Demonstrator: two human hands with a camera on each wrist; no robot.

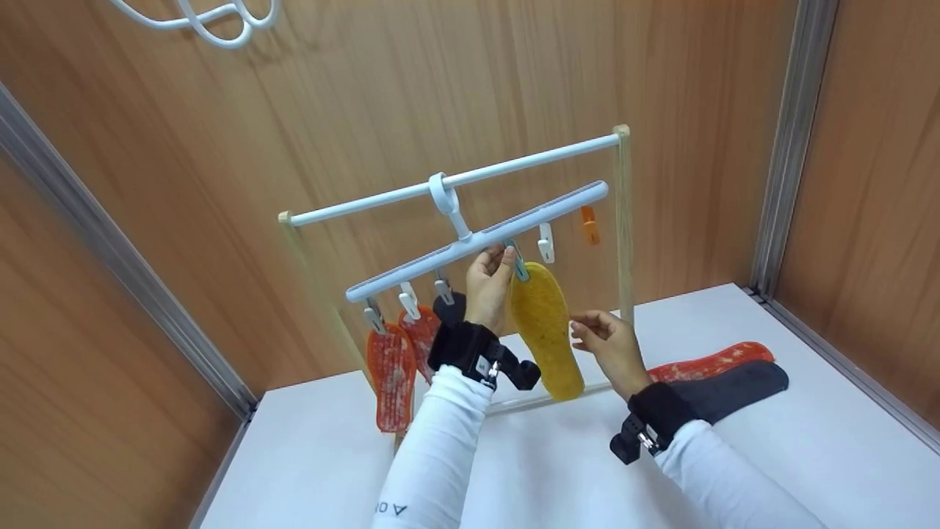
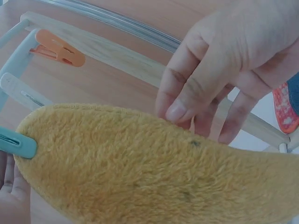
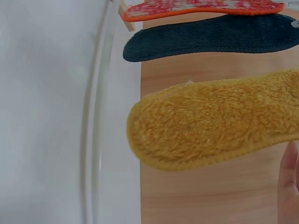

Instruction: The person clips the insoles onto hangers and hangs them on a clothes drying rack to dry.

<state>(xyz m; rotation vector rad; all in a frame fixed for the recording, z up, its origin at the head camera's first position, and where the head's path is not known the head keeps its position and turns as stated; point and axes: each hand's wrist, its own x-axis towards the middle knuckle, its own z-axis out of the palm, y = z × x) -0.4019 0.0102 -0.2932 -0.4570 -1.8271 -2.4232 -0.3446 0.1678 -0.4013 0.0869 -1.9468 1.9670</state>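
Observation:
A yellow fuzzy insole [image 1: 545, 330] hangs toe-up from a teal clip [image 1: 521, 266] under the pale blue hanger bar [image 1: 477, 241]. My left hand [image 1: 490, 286] is at the top of this clip, with the thumb and fingers pinching it; in the left wrist view only part of the hand shows, behind the insole. My right hand [image 1: 608, 345] pinches the insole's right edge between thumb and fingers. To the left, red patterned insoles [image 1: 391, 378] and a dark insole [image 1: 449, 307], partly hidden by my left arm, hang from other clips.
The hanger hooks over the rod [image 1: 382, 198] of a wooden-post stand. A white clip [image 1: 546, 242] and an orange clip [image 1: 590, 225] hang at right. On the white table [image 1: 308, 455] lie a red insole [image 1: 723, 360] and a dark insole [image 1: 742, 389]. White bent tubing [image 1: 220, 37] is at upper left.

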